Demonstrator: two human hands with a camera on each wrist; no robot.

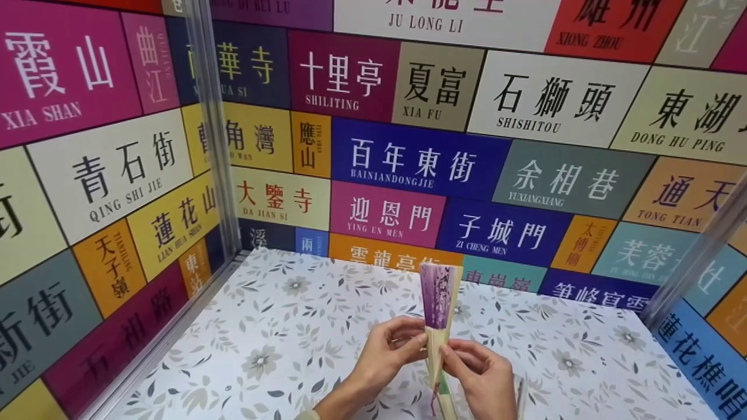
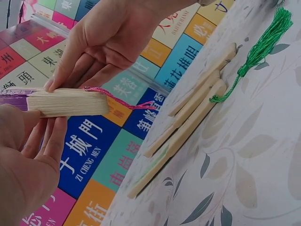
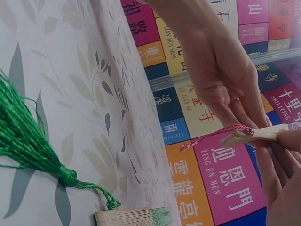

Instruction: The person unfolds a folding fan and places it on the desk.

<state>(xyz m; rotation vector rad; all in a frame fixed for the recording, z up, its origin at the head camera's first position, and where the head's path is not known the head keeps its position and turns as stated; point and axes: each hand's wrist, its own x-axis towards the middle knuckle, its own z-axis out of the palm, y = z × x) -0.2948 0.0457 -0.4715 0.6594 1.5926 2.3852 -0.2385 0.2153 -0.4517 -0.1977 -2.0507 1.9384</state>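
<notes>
A nearly folded hand fan, purple paper on pale ribs, stands upright above the table in the head view. My left hand pinches its ribs from the left. My right hand pinches them from the right, with thumb and fingers. A pink cord hangs from the fan's rib end in the left wrist view. Below, a folded fan with green paper lies on the table, tied to a green tassel. The same tassel shows large in the right wrist view.
Beside the green fan lie two more folded pale-ribbed pieces. A white tablecloth with grey leaves and flowers covers the table. Panels with coloured place-name signs rise behind and at both sides, with clear corner strips.
</notes>
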